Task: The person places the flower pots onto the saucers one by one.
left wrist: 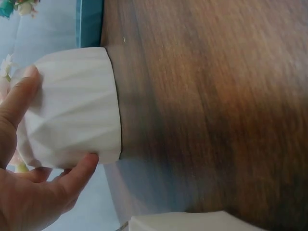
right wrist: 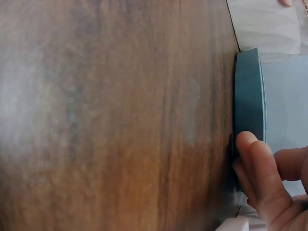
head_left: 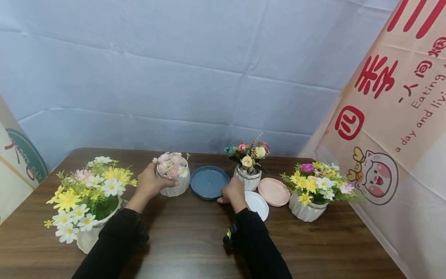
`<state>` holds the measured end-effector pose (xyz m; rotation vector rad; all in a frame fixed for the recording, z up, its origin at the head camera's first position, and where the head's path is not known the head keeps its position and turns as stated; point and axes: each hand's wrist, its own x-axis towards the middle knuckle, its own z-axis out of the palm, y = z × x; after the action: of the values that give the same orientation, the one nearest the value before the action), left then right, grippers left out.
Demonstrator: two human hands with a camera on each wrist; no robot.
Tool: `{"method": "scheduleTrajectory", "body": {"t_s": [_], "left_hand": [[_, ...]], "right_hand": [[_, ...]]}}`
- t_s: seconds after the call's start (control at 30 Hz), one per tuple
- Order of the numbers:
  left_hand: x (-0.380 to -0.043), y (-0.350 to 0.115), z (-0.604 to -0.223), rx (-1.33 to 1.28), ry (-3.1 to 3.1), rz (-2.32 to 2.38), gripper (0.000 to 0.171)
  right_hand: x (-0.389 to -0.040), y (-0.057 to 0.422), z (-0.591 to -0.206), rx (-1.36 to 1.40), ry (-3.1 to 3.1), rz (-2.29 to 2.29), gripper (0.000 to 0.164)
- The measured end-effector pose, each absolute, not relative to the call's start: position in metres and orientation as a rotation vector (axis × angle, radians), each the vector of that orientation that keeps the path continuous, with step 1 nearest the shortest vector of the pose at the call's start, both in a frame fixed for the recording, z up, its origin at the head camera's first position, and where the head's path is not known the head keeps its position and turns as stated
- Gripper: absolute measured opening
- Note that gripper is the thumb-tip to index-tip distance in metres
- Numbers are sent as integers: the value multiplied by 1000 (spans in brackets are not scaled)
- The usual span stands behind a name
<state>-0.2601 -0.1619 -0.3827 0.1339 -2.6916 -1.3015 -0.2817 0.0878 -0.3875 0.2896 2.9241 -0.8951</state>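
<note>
My left hand (head_left: 150, 182) grips a white ribbed flowerpot (head_left: 177, 188) that holds pink artificial flowers (head_left: 173, 169). In the left wrist view, the thumb and fingers spread around the pot's wall (left wrist: 72, 108), and its base is at the tabletop. Just right of that pot lies a round blue saucer (head_left: 208, 179). My right hand (head_left: 234, 192) pinches the saucer's near right rim. In the right wrist view, fingertips (right wrist: 248, 142) lie against the outer wall of the blue saucer (right wrist: 249, 96), with the thumb on the rim's other side.
Behind my right hand stands a pot of mixed roses (head_left: 248, 179). A white saucer (head_left: 257, 205) and a pink saucer (head_left: 274, 192) lie right of it. Yellow-and-white flower pots stand at far right (head_left: 307, 209) and near left (head_left: 88, 238) on the wooden table (head_left: 188, 240).
</note>
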Motion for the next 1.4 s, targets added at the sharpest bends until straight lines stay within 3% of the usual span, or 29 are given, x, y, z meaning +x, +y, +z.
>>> {"method": "scheduleTrajectory", "body": {"t_s": [0.57,0.8,0.93,1.17,1.4], "left_hand": [[-258,-160,-384,121,-2702,-1260,105],[-258,-161,-383,120,-2713,-1244,106],[-259,-161,-384,111,-2711,-1240,106],[-258,-161,-385,86,-2696,-1243,102],[-258,-161,-385,101,-2683,-1237,100]], "right_hand": [[-277,96,-384,282,2869,-1022,41],[-271,102,-374,253,2862,-1061,27],[-270,104,-370,263,2869,-1090,11],[-269,105,-369,270,2823,-1150,26],[-265,105,-366,228,2799,-1147,18]]}}
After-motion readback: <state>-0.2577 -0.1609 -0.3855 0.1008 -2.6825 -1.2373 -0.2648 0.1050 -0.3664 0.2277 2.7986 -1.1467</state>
